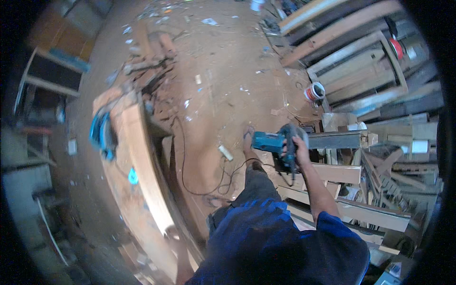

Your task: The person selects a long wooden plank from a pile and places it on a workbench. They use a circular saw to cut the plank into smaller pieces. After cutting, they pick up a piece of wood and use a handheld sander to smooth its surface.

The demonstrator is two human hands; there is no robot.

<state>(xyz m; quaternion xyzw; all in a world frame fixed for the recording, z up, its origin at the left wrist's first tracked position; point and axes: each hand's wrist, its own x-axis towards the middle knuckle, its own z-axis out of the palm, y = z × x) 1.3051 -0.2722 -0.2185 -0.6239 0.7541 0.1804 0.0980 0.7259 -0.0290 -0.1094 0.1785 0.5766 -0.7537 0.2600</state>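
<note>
My right hand [297,148] grips the dark handle of a teal electric power tool [273,142], held out in front of me above the dirt floor. Its black cord [190,185] trails in loops across the floor. My left hand [172,233] reaches down to the near end of a long pale wooden plank [142,161] lying on the workbench [111,190]. Motion blur hides whether its fingers are closed. My foot in a sandal [248,137] shows just left of the tool.
A second blue power tool [101,134] lies on the workbench's far left side. Stacked timber and frames [361,95] fill the right side, with a white bucket [314,91] beside them. Wood scraps and litter are scattered on the floor [223,71].
</note>
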